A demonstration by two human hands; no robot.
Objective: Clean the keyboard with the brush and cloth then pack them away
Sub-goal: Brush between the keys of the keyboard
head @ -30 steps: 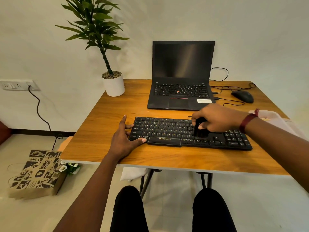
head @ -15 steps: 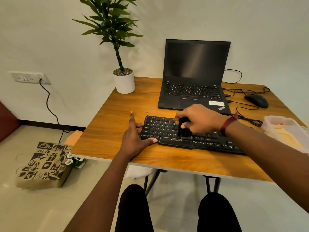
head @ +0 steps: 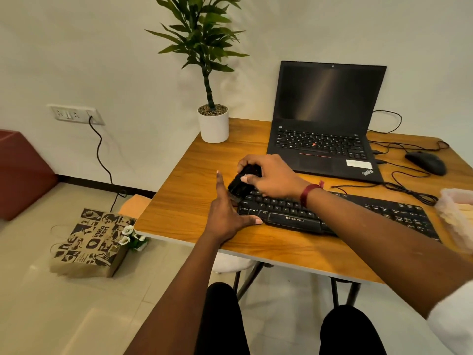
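1. the left hand [head: 227, 213] lies flat with fingers straight on the table [head: 184, 201] near its front edge, thumb against the left end of the keyboard [head: 279, 207].
2. the right hand [head: 273, 178] grips the black brush [head: 240, 184] at the keyboard's far left corner.
3. a laptop [head: 322, 139] stands open near the far edge, with a potted plant [head: 213, 124] at the far left corner.

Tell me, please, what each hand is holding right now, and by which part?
The right hand grips the black brush by its body, bristles down at the left end of the keyboard. The left hand holds nothing.
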